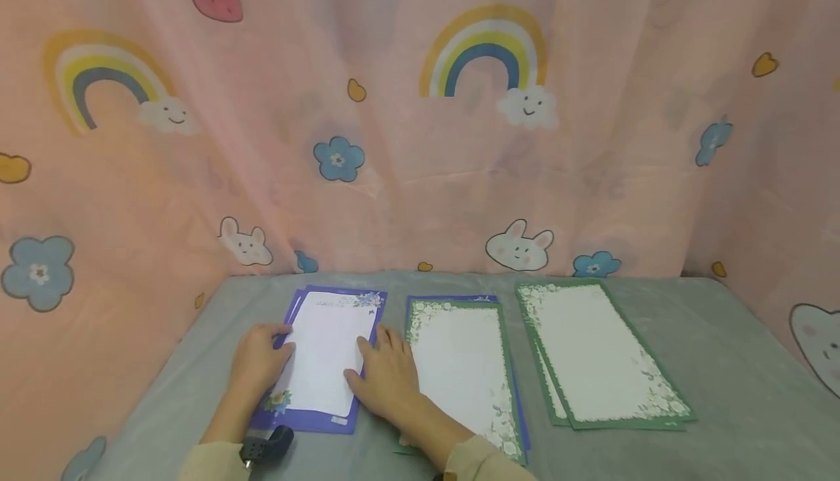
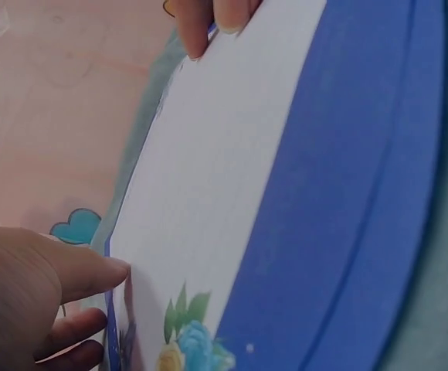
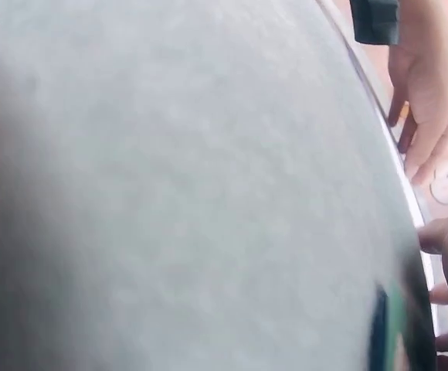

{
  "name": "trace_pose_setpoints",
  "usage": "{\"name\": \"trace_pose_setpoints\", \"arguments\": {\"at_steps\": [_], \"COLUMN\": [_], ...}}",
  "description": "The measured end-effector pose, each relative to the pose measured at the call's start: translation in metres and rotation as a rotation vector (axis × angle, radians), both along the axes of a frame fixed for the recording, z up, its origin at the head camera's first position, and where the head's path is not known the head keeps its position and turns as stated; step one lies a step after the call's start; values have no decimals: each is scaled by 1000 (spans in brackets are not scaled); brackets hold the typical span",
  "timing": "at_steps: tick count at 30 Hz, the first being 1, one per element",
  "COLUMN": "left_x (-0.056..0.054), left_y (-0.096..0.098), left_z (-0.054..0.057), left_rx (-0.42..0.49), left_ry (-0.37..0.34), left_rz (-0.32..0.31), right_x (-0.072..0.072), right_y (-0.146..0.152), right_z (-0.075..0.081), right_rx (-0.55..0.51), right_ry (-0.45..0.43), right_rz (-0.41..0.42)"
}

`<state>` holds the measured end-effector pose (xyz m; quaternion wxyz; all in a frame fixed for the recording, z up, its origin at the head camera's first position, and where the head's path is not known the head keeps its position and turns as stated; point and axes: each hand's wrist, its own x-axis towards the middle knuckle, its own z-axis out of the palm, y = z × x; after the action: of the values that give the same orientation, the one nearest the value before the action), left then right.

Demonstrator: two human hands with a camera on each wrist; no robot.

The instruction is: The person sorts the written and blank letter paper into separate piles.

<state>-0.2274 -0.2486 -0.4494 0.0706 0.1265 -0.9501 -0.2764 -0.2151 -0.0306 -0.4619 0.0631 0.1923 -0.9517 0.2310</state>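
A small stack of blue-bordered letter paper lies on the left of the table, the top sheet white in the middle with flowers in two corners. At its left edge my left hand pinches the paper, thumb on the top face and the other fingers just past the edge. Across the right edge rests my right hand, its thumb and index fingertip on the top sheet, the other fingers stretched forward. The sheets under the top one show as offset blue margins.
Beside my right forearm lies green-bordered letter paper over a blue-edged sheet. Farther right, more green-bordered sheets overlap at a slant. Grey cloth covers the table; a pink patterned curtain hangs behind it.
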Motion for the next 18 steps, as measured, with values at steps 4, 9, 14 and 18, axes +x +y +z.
{"name": "trace_pose_setpoints", "arguments": {"at_steps": [4,9,14,18], "left_x": [0,1,2,0], "left_y": [5,22,63,109], "left_z": [4,13,22,24], "left_rx": [9,94,214,304], "left_ry": [-1,-26,21,18], "left_rz": [-35,-108,-273,-427], "right_x": [-2,2,5,6], "right_y": [14,48,82,113], "right_z": [7,29,34,32], "right_rx": [-185,-404,-487,-513], "right_ry": [-78,-183,-223,-185], "right_rz": [61,104,72,-16]}}
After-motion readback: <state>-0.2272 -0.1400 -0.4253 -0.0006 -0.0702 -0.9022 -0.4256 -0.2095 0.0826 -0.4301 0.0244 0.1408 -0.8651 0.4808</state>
